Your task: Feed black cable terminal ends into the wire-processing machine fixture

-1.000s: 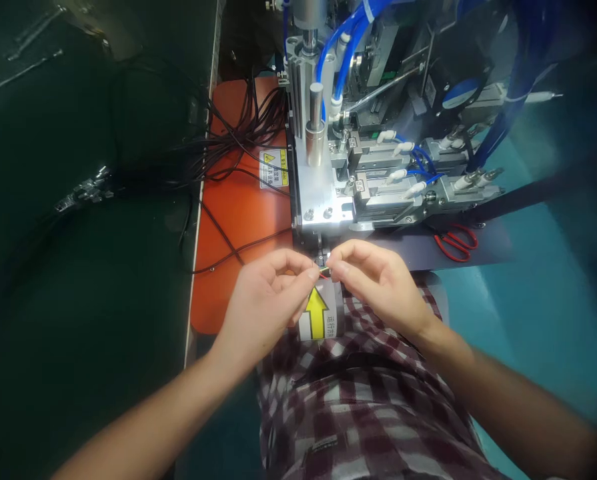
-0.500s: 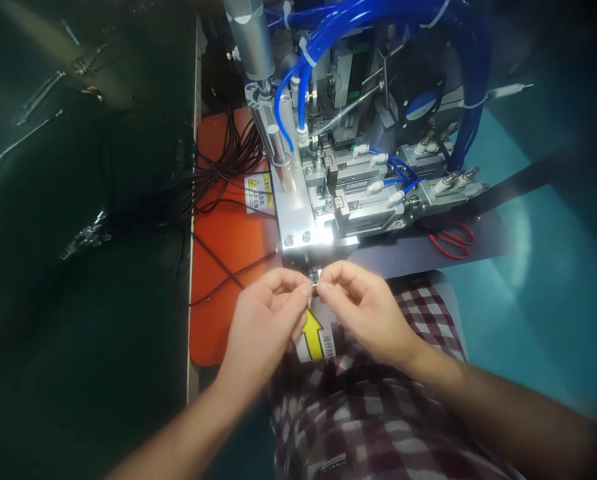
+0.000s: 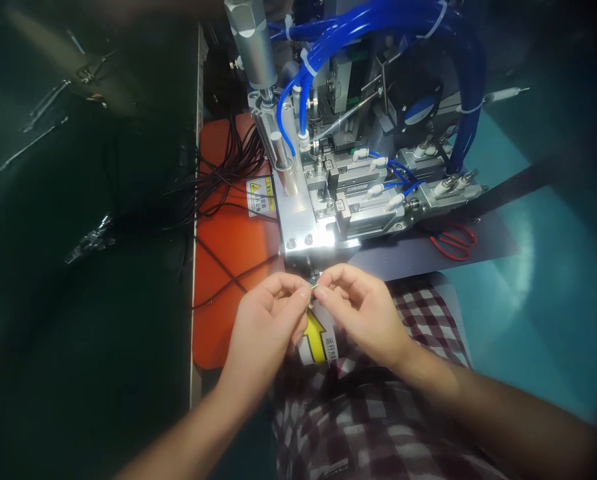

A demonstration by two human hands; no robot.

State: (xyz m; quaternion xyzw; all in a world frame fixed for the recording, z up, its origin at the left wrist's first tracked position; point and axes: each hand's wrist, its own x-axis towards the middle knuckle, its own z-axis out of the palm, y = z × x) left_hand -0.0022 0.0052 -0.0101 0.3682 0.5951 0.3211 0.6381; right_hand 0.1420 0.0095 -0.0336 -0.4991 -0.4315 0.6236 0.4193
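My left hand [image 3: 264,328] and my right hand [image 3: 359,311] meet fingertip to fingertip just below the front of a metal machine [image 3: 323,200]. Both pinch a thin wire end [image 3: 314,289] between thumb and forefinger, right at the machine's small front opening. The wire's far part is hidden by my fingers. A yellow arrow label [image 3: 315,331] on the machine's front edge shows between my hands, pointing toward the machine.
An orange mat [image 3: 228,247] with a bundle of black cables [image 3: 223,180] lies left of the machine. Blue air hoses [image 3: 378,20] loop over its top. Red-handled scissors [image 3: 452,241] lie on a dark plate at the right. My checked shirt [image 3: 378,413] fills the foreground.
The view has shifted, so the machine sits lower and leftward in frame. My hands have stayed together in the same pinch at the machine's front; the red and green wire tips no longer show.
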